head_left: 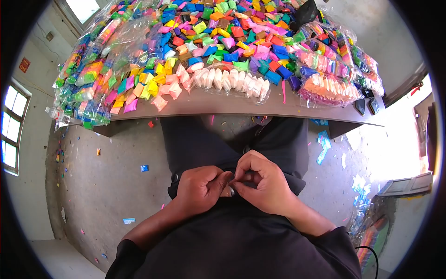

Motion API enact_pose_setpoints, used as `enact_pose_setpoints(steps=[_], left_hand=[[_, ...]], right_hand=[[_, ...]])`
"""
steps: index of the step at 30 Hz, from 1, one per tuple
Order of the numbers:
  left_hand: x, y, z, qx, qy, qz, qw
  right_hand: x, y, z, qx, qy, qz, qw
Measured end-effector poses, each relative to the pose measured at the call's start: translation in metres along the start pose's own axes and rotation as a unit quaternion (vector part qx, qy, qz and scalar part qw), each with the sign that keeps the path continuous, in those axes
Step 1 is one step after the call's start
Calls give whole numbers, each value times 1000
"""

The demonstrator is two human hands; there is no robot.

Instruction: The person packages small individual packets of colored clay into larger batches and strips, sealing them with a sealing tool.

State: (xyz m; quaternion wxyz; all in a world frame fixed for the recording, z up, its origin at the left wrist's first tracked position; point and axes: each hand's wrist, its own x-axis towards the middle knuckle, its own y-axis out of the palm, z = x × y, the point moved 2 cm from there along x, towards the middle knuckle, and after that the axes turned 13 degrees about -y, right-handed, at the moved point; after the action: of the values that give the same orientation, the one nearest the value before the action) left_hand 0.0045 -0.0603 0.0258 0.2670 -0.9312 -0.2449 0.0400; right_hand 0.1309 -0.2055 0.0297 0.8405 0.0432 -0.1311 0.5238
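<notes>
Over my remote feed I list one brownish table (186, 106): multicoloured packets (223, 33) heaped at twelve o'clock, bagged packets (90, 79) at ten, further bags (327, 88) at two, a pale bagged row (227, 80) by the near edge. I also log grey floor (100, 195): blue packet (144, 168) at eight, blue scraps (359, 185) at four.

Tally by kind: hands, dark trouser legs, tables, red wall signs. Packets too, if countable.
Hands: 2 (left hand, right hand)
Trouser legs: 2
Table: 1
Red wall sign: 1
Total: 6, without packets; they overlap too much to count. Can't tell whether the fingertips hold anything.
</notes>
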Motion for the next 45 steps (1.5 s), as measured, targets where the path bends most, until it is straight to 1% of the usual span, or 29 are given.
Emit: enact_pose_setpoints(steps=[4, 6, 9, 13, 16, 19, 21, 25, 27, 28, 30, 31, 37, 39, 43, 45], left_hand=[[0, 1, 2, 5, 10, 0, 1000], [0, 1, 2, 13, 6, 1, 1000], [0, 2, 1, 9, -9, 2, 1000], [0, 4, 5, -3, -38, 0, 999], [-1, 5, 8, -15, -43, -3, 999], [-1, 4, 6, -21, -52, 1, 998], [-1, 4, 7, -17, -51, 0, 999], [-1, 4, 10, -15, -46, 2, 999], [-1, 5, 11, -16, -45, 1, 999], [-1, 5, 10, -17, -44, 0, 999], [-1, 4, 8, -17, -49, 3, 999], [-1, 4, 8, -18, -54, 6, 998], [-1, 5, 9, -30, -57, 5, 998], [-1, 4, 9, -28, -61, 7, 998], [-1, 4, 11, -17, -69, 16, 997], [-1, 5, 9, -22, -70, 14, 997]], right_hand=[[1, 1, 4, -24, -6, -11, 1000], [-1, 1, 3, -51, 7, 6, 999], [-2, 3, -2, -14, -13, -14, 1000], [-3, 3, 1, -32, -8, -8, 999], [-2, 3, 3, -31, -12, -12, 999], [-3, 2, 4, -48, -18, 2, 999], [-4, 2, 3, -47, -46, 22, 998], [-5, 1, 3, -36, -43, 43, 998], [-2, 0, 11, -61, 2, 30, 998], [-2, 2, 8, -61, 2, 30, 998], [-2, 5, 0, -33, -49, -30, 998], [-2, 4, -1, -33, -49, -30, 998], [-4, 1, 3, -47, -40, 1, 998], [-6, 0, 3, -28, -17, 46, 998], [-6, 1, 3, -21, -38, 54, 998], [-2, 0, 9, -64, -8, 26, 998]])
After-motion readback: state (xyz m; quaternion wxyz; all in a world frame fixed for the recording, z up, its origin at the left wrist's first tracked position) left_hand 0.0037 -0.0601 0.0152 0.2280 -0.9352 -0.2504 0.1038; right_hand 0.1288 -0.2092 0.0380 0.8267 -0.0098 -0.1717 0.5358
